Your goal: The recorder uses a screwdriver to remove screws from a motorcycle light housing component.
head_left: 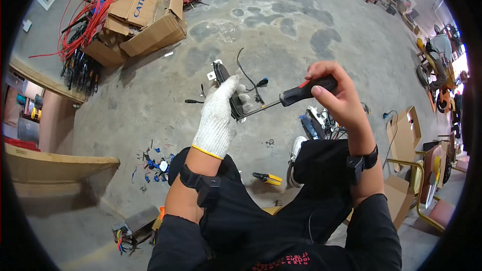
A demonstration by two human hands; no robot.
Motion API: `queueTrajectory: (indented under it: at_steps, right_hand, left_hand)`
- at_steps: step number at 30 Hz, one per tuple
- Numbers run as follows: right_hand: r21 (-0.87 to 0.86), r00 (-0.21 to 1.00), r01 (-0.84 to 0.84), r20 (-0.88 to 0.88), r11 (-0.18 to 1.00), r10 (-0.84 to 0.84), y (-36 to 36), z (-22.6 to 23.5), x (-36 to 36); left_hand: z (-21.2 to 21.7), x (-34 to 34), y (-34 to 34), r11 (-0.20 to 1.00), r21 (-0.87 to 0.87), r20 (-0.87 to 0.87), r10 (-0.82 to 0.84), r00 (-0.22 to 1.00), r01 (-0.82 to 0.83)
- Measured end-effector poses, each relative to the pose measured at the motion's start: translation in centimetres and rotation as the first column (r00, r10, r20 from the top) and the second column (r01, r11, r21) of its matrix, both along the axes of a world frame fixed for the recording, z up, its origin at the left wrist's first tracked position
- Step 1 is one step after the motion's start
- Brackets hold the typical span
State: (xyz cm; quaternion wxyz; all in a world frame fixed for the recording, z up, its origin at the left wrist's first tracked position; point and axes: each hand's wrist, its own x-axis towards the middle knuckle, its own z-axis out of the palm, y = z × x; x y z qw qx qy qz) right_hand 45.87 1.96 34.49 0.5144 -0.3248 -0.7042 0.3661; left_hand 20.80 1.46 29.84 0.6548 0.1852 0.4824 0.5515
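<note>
My left hand (221, 103), in a white knitted glove with a yellow cuff edge, is closed around a long black part (220, 73) with pale metal ends. Thin black cables with connectors (262, 83) trail from around it. The glove hides much of the part, and I cannot make out its exact kind. In my bare right hand (335, 90) is a screwdriver (297, 95) with a black and red handle. Its shaft slants down to the left, and the tip meets the near end of the black part.
Yellow-and-black pliers (267, 178) lie on the floor between my feet. Small blue and black scraps (156, 165) are scattered at left, and a pile of parts (321, 123) sits by my right shoe. Cardboard boxes (145, 20) stand far left; a chair (427, 185) is at right.
</note>
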Motion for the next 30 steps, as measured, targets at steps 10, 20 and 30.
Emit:
queueTrajectory:
  at_steps: [10, 20, 30]
  right_hand:
    - [-0.255, 0.932, 0.129, 0.362, 0.958, -0.029, 0.8, -0.8, 1.0]
    - [-0.461, 0.953, 0.221, 0.289, 0.859, -0.090, 0.6, 0.8, -0.6]
    - [-0.586, 0.943, 0.210, 0.334, 0.783, -0.003, 2.2, -1.2, 1.7]
  left_hand:
    - [-0.1, -0.6, 0.4, 1.000, 0.000, -0.118, 0.015, 0.993, -0.015]
    - [0.0, -1.2, -0.5, 1.000, -0.027, -0.082, 0.013, 0.997, -0.015]
    - [-0.9, -0.7, 0.5, 0.998, -0.051, 0.025, -0.046, 0.999, 0.048]
